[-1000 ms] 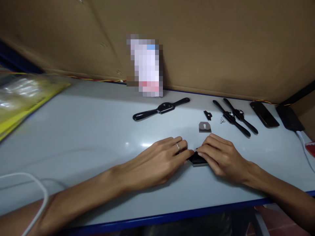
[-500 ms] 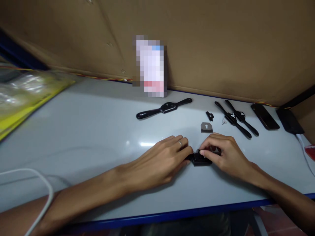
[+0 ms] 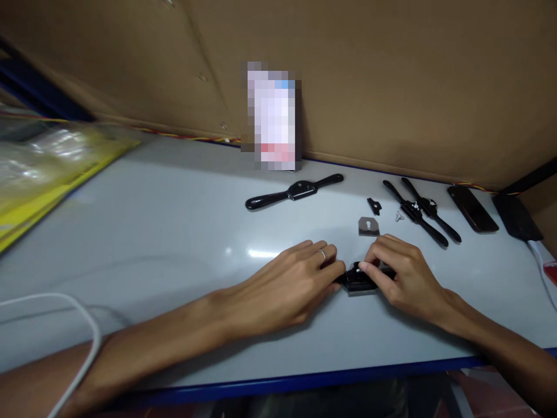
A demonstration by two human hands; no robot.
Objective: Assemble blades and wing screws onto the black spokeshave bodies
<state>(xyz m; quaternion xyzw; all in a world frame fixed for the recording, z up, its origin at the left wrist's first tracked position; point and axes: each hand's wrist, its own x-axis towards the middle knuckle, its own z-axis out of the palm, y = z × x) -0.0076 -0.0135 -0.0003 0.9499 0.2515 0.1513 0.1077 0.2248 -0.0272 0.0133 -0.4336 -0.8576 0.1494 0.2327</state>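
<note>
My left hand, with a ring on one finger, is closed around the left handle of a black spokeshave lying near the front of the table. Over its middle, my right hand pinches a small silver thumbscrew between thumb and fingertips. Those fingers hide most of the screw and part of the tool's right side. A blade edge shows along the near side of the body. Just beyond my right hand lie a loose steel blade, a black cap and a loose thumbscrew.
Farther back rests a spokeshave body; two more spokeshaves lie side by side at right. Beyond them are a dark phone and a black object. Plastic packets lie left. A white cable crosses my left forearm.
The view has shifted slightly, moving everything a little rightward. My right thumb and fingers have changed position at the thumbscrew, and the silver piece there shows at another angle. My left hand keeps its grip.
</note>
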